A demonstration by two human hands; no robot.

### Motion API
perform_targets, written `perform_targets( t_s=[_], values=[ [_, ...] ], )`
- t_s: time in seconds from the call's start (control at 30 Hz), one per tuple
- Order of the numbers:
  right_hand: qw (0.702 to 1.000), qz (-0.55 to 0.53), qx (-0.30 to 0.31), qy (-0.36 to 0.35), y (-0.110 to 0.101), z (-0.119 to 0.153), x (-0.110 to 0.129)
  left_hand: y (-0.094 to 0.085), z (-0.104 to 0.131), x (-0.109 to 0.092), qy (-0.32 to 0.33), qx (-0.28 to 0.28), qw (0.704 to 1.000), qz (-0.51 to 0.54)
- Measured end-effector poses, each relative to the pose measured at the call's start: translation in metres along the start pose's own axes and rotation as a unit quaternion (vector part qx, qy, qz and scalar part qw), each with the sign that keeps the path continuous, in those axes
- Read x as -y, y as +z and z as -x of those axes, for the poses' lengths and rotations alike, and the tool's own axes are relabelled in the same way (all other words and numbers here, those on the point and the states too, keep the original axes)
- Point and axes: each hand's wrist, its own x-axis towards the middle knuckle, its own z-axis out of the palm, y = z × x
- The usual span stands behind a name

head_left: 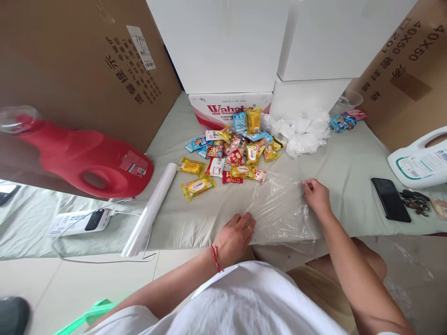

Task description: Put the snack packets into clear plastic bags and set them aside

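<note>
A thin sheet of clear plastic film (279,209) lies wrinkled and stretched over the near edge of the cloth-covered surface, between my two hands. My left hand (234,237), palm down with a ring and a red string bracelet, has its bent fingers closed at the film's left edge; the thumb is hidden. At the upper right corner, my right hand (317,195) pinches the film between thumb and fingers. Just beyond the film is a heap of small wrapped snacks (235,158) in yellow, red, blue and white packets. One yellow packet (198,187) lies at its near left side.
Left are a roll of clear plastic (150,211), a red jug (94,160) and a white power bank (80,222) with a cable. Crumpled clear plastic (302,132) sits behind, before white boxes (230,42). A black phone (391,199), keys (417,202) and white jug (421,160) are right.
</note>
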Motion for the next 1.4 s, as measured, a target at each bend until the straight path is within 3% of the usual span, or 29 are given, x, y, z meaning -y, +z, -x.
perform_targets(
  t_s=[0.13,0.23,0.3,0.4,0.43,0.53,0.6,0.67,0.77,0.87,0.93,1.0,1.07,1.17,1.27,1.4],
  values=[
    [0.990,0.053,0.066,-0.113,0.014,-0.034,0.016,-0.019,0.006,-0.014,-0.031,-0.076,0.997,-0.004],
    [0.981,0.082,0.075,-0.160,0.016,-0.051,0.036,-0.032,-0.024,-0.020,0.004,-0.103,0.995,0.001],
    [0.979,0.099,0.023,-0.175,0.011,-0.048,0.049,-0.031,-0.050,-0.016,0.025,-0.109,0.994,0.007],
    [0.967,0.103,-0.049,-0.227,0.002,-0.015,0.060,-0.015,-0.082,0.000,0.000,-0.093,0.996,-0.009],
    [0.962,0.097,-0.038,-0.253,0.001,0.003,0.059,-0.008,-0.088,0.008,-0.013,-0.085,0.996,-0.015],
    [0.935,0.110,0.091,-0.323,0.002,0.058,0.039,0.009,-0.089,0.031,-0.031,-0.076,0.996,-0.023],
    [0.933,0.142,0.121,-0.307,0.002,0.081,0.014,0.013,-0.082,0.044,-0.028,-0.076,0.997,-0.020],
    [0.943,0.153,0.119,-0.272,-0.003,0.085,-0.007,0.012,-0.073,0.052,-0.029,-0.073,0.997,-0.016],
    [0.958,0.125,0.103,-0.237,-0.015,0.055,-0.012,0.008,-0.064,0.057,-0.042,-0.072,0.996,-0.008],
    [0.978,0.073,0.054,-0.186,-0.013,-0.004,0.033,0.006,-0.061,0.057,-0.045,-0.063,0.997,0.005],
    [0.982,0.042,0.040,-0.180,0.006,-0.049,0.083,0.006,-0.061,0.056,-0.044,-0.054,0.997,0.010],
    [0.979,0.067,-0.004,-0.192,0.036,-0.092,0.137,0.006,-0.061,0.057,-0.044,-0.048,0.998,0.009],
    [0.983,0.095,-0.041,-0.152,0.070,-0.127,0.186,0.006,-0.062,0.057,-0.044,-0.043,0.998,0.004],
    [0.988,0.105,-0.063,-0.090,0.105,-0.162,0.231,0.005,-0.061,0.057,-0.046,-0.036,0.998,0.000],
    [0.990,0.081,-0.075,-0.087,0.107,-0.176,0.235,0.005,-0.061,0.058,-0.050,-0.035,0.998,0.004],
    [0.986,0.031,-0.093,-0.134,0.076,-0.176,0.203,0.006,-0.060,0.060,-0.037,-0.046,0.998,0.010]
  ],
)
